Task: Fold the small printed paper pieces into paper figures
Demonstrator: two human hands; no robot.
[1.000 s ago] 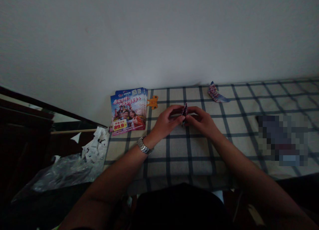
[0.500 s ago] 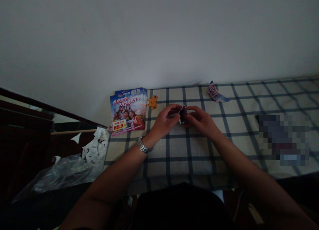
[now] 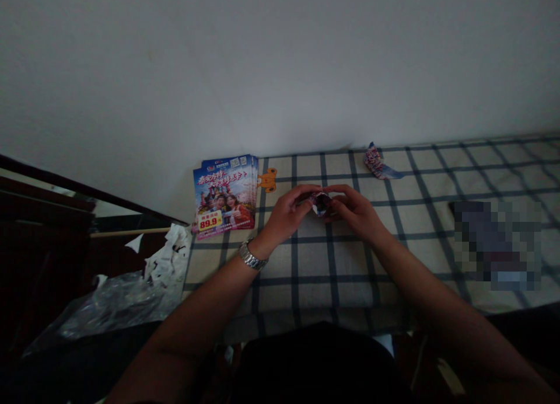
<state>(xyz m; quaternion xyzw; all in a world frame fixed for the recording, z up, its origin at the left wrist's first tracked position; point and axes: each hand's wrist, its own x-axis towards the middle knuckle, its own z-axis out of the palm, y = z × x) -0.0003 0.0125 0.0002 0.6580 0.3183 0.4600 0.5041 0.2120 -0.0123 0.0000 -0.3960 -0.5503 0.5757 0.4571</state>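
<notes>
A crumpled printed paper [image 3: 321,204], dark with purple, blue and white parts, is between my hands above the checked cloth. My left hand [image 3: 291,210], with a metal watch on its wrist, grips the paper's left side between thumb and fingers. On the other side my right hand [image 3: 352,212] pinches it the same way. My fingers hide part of the paper. Beyond my right hand lies another crumpled paper [image 3: 377,162], blue and pink, near the wall. To the left of my left hand is a stack of flyers [image 3: 225,197] with a castle picture and "89.9" on top.
A checked cloth [image 3: 275,281] covers the surface against a pale wall [image 3: 280,71]. At the right is a pixelated dark object [image 3: 490,234]. Torn white paper [image 3: 168,258] and clear plastic [image 3: 111,302] lie at the left edge. An orange cartoon figure [image 3: 267,180] shows beside the flyers.
The crumpled paper between my hands has spread wider and shows a dark hollow in its middle. My hands have moved slightly apart, still gripping it.
</notes>
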